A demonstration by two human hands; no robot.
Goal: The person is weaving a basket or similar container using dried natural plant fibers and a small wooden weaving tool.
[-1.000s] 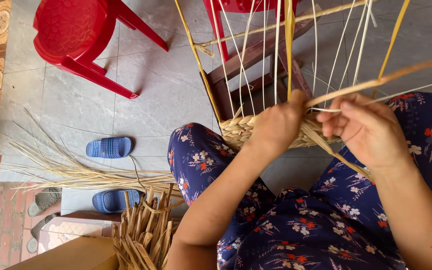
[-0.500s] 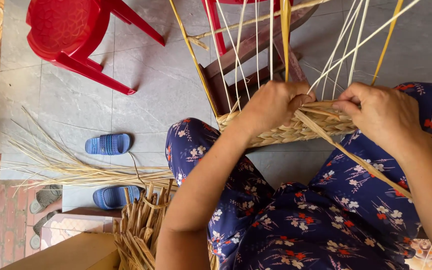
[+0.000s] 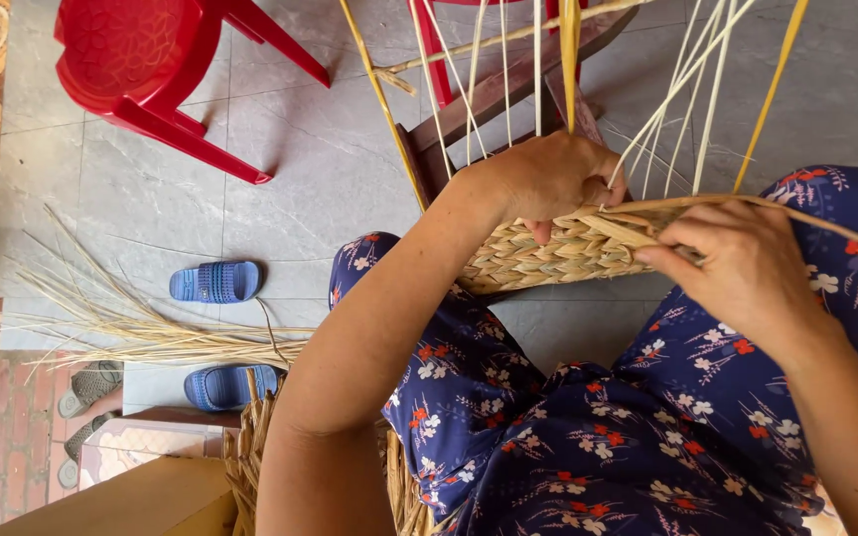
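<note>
Both hands have dropped closer onto the woven basket (image 3: 548, 253) since half a second ago. Left hand (image 3: 548, 179) grips its rim (thumb tucked under), right hand (image 3: 737, 263) pinches a straw strand (image 3: 826, 220) at the rim's right end, above the lap (image 3: 647, 417).

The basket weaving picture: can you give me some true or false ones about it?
1. The left hand rests on the top edge of the woven basket. True.
2. The right hand is empty. False: its fingers pinch a flat straw strand at the basket's edge.
3. A green chair stands on the floor. False: the plastic chair is red.
4. Two blue slippers lie on the grey tile floor. True.
5. A bundle of loose straw lies near the slippers. True.
</note>
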